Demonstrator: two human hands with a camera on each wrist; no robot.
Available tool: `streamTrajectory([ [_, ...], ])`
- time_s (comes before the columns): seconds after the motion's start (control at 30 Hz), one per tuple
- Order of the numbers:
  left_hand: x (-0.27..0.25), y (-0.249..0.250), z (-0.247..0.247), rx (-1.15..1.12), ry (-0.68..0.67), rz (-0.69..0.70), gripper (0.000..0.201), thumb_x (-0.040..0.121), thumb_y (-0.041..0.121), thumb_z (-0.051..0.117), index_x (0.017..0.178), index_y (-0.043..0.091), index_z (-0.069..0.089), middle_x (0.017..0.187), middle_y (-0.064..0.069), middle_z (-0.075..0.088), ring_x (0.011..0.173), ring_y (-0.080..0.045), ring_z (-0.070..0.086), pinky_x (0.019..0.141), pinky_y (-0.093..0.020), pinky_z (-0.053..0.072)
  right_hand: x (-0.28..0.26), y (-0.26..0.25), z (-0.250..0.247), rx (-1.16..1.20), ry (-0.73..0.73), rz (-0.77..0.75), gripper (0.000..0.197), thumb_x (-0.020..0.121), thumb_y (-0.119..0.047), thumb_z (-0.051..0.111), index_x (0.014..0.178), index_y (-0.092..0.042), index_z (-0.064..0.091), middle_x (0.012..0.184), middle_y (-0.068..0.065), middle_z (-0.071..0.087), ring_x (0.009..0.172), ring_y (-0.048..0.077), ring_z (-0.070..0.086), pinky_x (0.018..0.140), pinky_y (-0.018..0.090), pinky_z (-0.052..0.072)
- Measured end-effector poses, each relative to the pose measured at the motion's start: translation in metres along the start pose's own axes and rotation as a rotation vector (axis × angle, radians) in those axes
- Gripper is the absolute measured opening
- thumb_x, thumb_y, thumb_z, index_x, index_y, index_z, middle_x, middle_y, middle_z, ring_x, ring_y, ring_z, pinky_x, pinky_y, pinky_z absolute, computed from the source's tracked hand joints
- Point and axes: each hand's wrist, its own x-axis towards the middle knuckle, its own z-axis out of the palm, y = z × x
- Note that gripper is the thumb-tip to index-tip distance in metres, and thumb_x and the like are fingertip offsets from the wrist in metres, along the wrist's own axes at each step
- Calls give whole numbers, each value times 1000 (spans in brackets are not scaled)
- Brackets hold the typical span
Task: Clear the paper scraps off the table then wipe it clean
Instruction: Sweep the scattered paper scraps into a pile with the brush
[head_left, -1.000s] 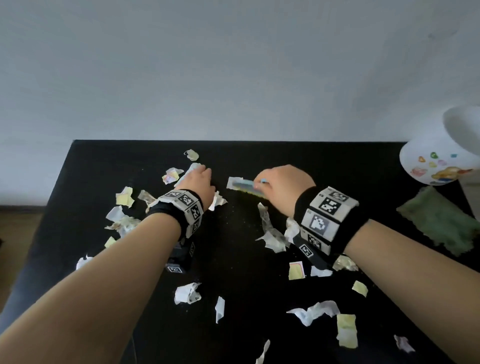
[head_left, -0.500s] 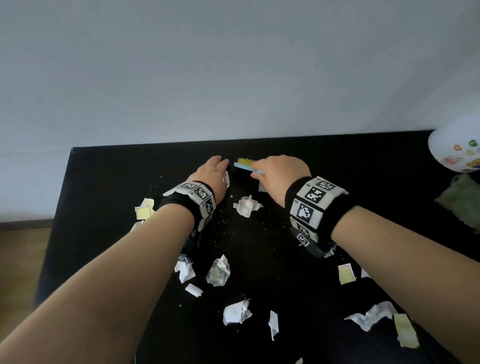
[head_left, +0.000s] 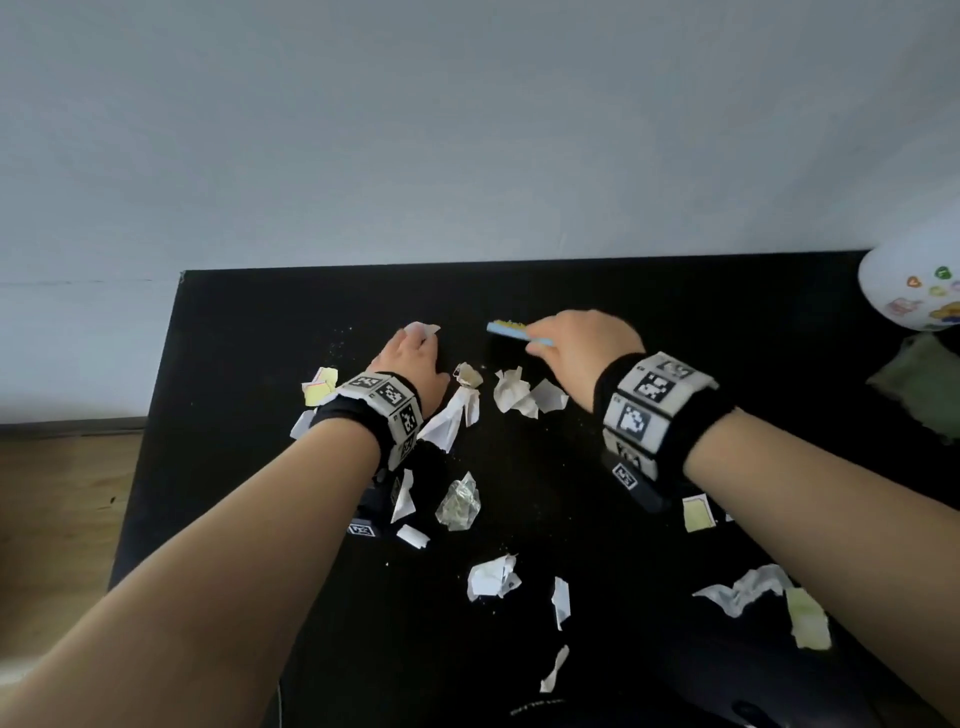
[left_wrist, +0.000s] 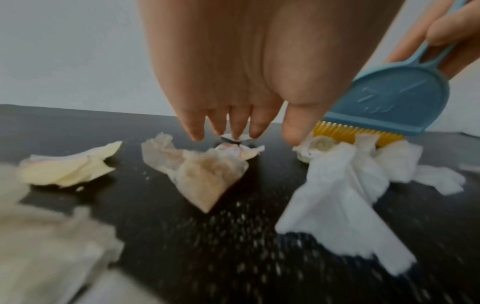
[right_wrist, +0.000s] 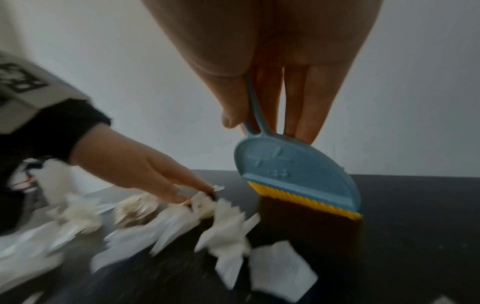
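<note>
Torn white and yellow paper scraps (head_left: 524, 395) litter the black table (head_left: 727, 322). My left hand (head_left: 415, 338) lies near the back with straight fingers, and its fingertips (left_wrist: 233, 133) press on a small white scrap (head_left: 422, 329). My right hand (head_left: 550, 338) pinches the thin handle of a small blue brush (head_left: 514, 330) with yellow bristles. In the right wrist view the brush (right_wrist: 298, 176) stands bristles-down on the table beside crumpled scraps (right_wrist: 228, 232). In the left wrist view the brush (left_wrist: 394, 102) touches a white scrap (left_wrist: 345, 181).
A white bowl (head_left: 914, 291) with coloured stickers and a green cloth (head_left: 924, 384) sit at the table's right edge. More scraps (head_left: 491, 577) lie toward the front, some under my forearms. The left table edge drops to a wooden floor (head_left: 57, 519). A wall stands behind.
Both hands reached toward the back of the table. Since half a second ago they have drawn slightly apart, and more scraps lie bunched between my wrists.
</note>
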Motion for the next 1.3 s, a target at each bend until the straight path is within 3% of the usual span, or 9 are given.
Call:
streamTrajectory([
  [0.1,-12,1,11,5,-5,75,37,94,25,45,128,10,47,140,1,33,129,-22,38,108,-39,35,-16,-11,11,-39,-121,-117,34,101,-32,36,127,-21,55,110,2,62,85,15,57,79,24,45],
  [0.23,-30,2,11,12,16,138,37,97,19,38,131,14,50,136,0,46,130,-22,41,107,-35,34,-24,-14,-8,50,-60,-96,33,100,-34,37,125,-23,57,110,2,64,99,19,60,89,34,49],
  [0.4,-39,-26,-5,-86,171,-46,43,97,17,40,140,15,42,146,-5,37,137,-24,30,111,-34,27,14,-41,-23,61,42,-115,35,101,-30,38,128,-18,56,117,6,63,107,23,59,94,35,47],
  [0.5,-45,-50,-2,-14,86,-242,51,97,26,42,144,11,31,155,-12,17,145,-29,8,117,-39,17,30,-66,-9,-72,-104,-171,36,102,-29,35,131,-17,53,120,7,61,109,24,58,87,32,43],
  [0.6,-56,-65,9,-7,-7,-362,61,97,35,44,146,5,23,156,-16,7,144,-33,7,117,-42,18,18,-75,7,-150,-144,-241,35,101,-31,37,127,-17,56,114,5,62,102,23,60,80,31,43],
  [0.73,-68,-61,16,-97,-5,-246,52,99,30,40,145,9,29,157,-9,10,145,-24,11,117,-37,19,-5,-71,0,-93,-210,-276,32,100,-31,39,122,-20,60,110,4,64,100,21,59,86,32,45],
  [0.93,-75,-60,0,-177,178,-168,41,98,20,37,139,15,44,148,-1,35,136,-22,33,110,-34,29,15,-93,-27,49,28,-246,33,100,-29,39,126,-18,57,116,7,63,107,23,58,95,37,46],
  [1.1,-82,-87,-1,-157,94,-292,42,99,21,35,140,12,41,153,-2,27,139,-24,28,111,-35,27,64,-127,-15,-34,-69,-218,34,102,-26,36,125,-10,54,105,7,58,111,27,58,93,32,43],
  [1.3,-97,-100,15,-121,-18,-313,48,101,24,34,147,13,28,159,-2,10,144,-23,16,116,-34,22,49,-142,17,-17,-195,-371,36,101,-24,41,132,-13,54,130,10,57,120,25,53,101,32,39],
])
